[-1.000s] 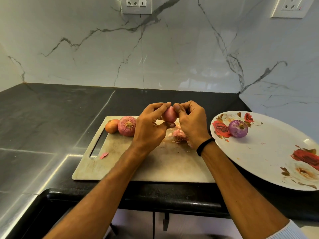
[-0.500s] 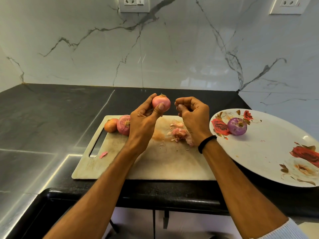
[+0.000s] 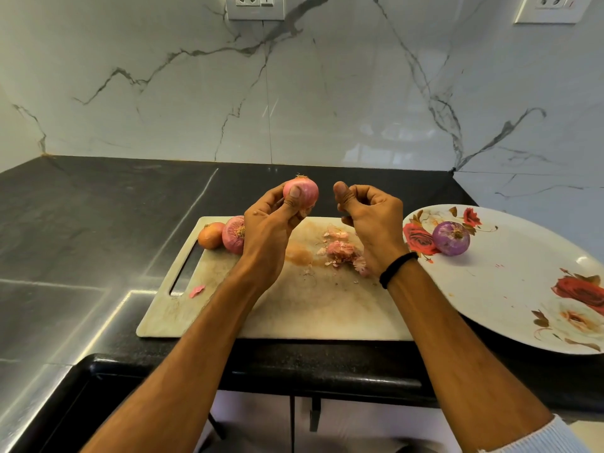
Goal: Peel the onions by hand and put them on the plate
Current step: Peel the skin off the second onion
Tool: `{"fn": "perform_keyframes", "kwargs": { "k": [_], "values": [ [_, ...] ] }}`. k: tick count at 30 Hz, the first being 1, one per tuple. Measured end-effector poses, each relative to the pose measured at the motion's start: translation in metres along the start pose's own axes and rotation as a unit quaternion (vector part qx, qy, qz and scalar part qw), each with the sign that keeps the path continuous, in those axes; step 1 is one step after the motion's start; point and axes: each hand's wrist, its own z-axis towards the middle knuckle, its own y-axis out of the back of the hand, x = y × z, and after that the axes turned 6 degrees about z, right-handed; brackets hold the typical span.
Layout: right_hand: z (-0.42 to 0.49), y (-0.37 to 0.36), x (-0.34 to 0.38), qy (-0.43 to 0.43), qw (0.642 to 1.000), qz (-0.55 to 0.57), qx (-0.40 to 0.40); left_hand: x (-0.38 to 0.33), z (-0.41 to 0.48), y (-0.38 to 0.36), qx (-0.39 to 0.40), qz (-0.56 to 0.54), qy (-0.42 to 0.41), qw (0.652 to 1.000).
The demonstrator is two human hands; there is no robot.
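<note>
readable text: none anywhere in view.
wall socket: at 12 o'clock on the marble wall; its markings are too small to read.
second wall socket: at 1 o'clock; it has a tiny red mark but no legible letters.
plate: at 3 o'clock; printed roses, no words.

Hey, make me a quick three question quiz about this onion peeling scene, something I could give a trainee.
1. Which hand holds the raised onion?
2. True or false: one peeled onion sits on the plate.
3. How many unpeeled onions lie on the cutting board? A one, B two, C four.
Key: 1 left hand; 2 true; 3 B.
</note>
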Motion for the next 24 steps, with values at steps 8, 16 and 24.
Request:
{"fn": "perform_keyframes", "kwargs": {
  "k": [8,16,24],
  "values": [
    [-0.002,0.004,0.010,-0.187,0.946,0.260,0.046,0.001,0.000,0.000,-0.005,0.006,0.000,1.000],
    [0.000,0.001,0.003,-0.172,0.954,0.243,0.029,-0.003,-0.003,-0.001,0.007,-0.021,0.023,0.999],
    [0.002,0.002,-0.001,-0.139,0.974,0.176,0.031,-0.006,-0.003,-0.002,0.013,-0.058,0.049,0.997]
  ]
}}
